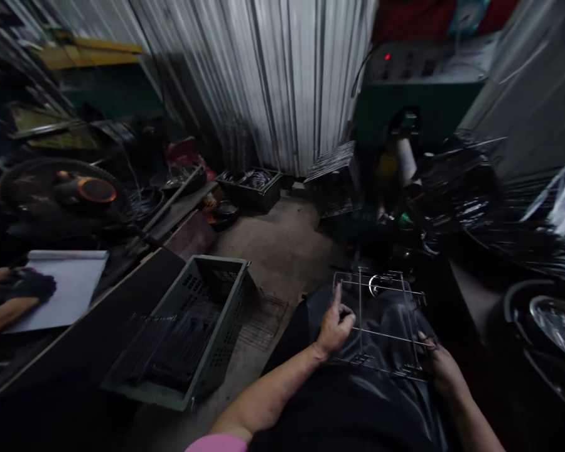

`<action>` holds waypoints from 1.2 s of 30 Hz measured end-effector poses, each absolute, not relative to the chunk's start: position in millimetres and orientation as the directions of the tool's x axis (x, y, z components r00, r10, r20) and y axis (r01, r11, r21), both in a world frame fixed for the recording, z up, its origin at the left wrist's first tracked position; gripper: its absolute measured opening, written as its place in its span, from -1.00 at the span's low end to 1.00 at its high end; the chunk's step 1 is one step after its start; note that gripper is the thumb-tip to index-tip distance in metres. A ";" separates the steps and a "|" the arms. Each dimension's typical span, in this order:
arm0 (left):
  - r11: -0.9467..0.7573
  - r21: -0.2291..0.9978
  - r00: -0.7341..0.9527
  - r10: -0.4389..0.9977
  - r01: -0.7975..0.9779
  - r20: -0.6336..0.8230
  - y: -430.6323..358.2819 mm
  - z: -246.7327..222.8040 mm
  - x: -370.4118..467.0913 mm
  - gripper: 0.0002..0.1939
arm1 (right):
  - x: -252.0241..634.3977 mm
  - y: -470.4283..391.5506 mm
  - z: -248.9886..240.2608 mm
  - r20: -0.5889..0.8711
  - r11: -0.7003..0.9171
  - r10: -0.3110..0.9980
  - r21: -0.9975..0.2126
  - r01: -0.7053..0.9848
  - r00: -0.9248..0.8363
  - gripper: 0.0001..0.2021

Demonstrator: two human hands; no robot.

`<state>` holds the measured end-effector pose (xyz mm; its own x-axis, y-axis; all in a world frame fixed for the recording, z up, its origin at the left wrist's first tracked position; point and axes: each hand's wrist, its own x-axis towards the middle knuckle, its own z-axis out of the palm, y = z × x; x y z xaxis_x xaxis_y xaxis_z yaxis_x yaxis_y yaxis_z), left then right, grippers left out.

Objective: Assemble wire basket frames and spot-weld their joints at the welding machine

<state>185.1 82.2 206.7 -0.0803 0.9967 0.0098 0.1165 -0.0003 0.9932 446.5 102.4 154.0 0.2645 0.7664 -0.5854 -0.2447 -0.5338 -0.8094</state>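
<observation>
A thin metal wire rack rests over the dark shiny apron on my lap. My left hand is at the rack's left side, its index finger stretched along the wire and the thumb and other fingers curled at it. At the rack's lower right corner, my right hand grips the wire between thumb and fingers. Beyond the rack's middle shows a bright metal ring, partly hidden in the dark.
To my left stands a green plastic crate with wire racks inside; another wire rack lies beside it on the floor. A dark bin of wire parts sits farther off. At far left, a co-worker's gloved hand rests over a white sheet.
</observation>
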 end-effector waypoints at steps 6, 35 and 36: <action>-0.020 0.998 -0.074 0.997 0.067 0.025 81.6 219.6 187.3 -0.21 | 438.1 93.3 159.7 -0.552 -0.500 0.814 -0.825 -0.263 0.182 -0.73; 0.106 0.993 -0.031 0.994 0.061 -0.104 110.8 195.4 148.9 -0.32 | 437.4 151.1 178.3 -0.105 -0.187 0.930 -0.960 0.208 0.352 -0.58; 0.110 0.992 -0.025 0.994 0.063 -0.108 111.0 194.7 148.7 -0.32 | 434.6 152.3 174.7 -0.131 -0.207 0.938 -0.954 0.215 0.322 -0.59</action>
